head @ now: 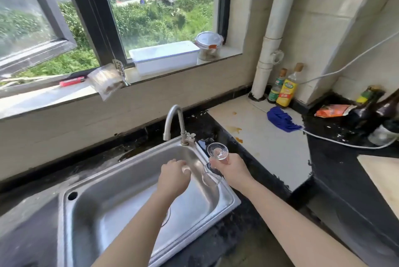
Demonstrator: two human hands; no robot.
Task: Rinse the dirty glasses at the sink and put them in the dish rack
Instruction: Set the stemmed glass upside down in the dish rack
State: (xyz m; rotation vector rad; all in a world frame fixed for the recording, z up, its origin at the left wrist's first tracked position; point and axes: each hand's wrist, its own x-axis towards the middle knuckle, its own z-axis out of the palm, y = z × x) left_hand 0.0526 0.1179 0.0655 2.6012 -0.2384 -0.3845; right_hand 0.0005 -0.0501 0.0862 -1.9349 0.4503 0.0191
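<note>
My right hand [232, 170] grips a clear stemmed glass [212, 177] by its stem, upside down over the right rim of the steel sink [121, 206]. The glass's round foot points up toward the tap and its bowl hangs down to the left. My left hand [173, 177] hovers over the sink basin, fingers loosely curled, holding nothing I can see. The steel faucet [176, 122] stands at the sink's back edge, and no water shows from it. No dish rack is in view.
A pale counter section [259, 137] with orange stains lies right of the sink, with a blue cloth [280, 119], oil bottles [284, 89], dark bottles [375, 115] and a white cable [345, 142]. A white tub [164, 56] and a lidded jar [209, 45] sit on the windowsill.
</note>
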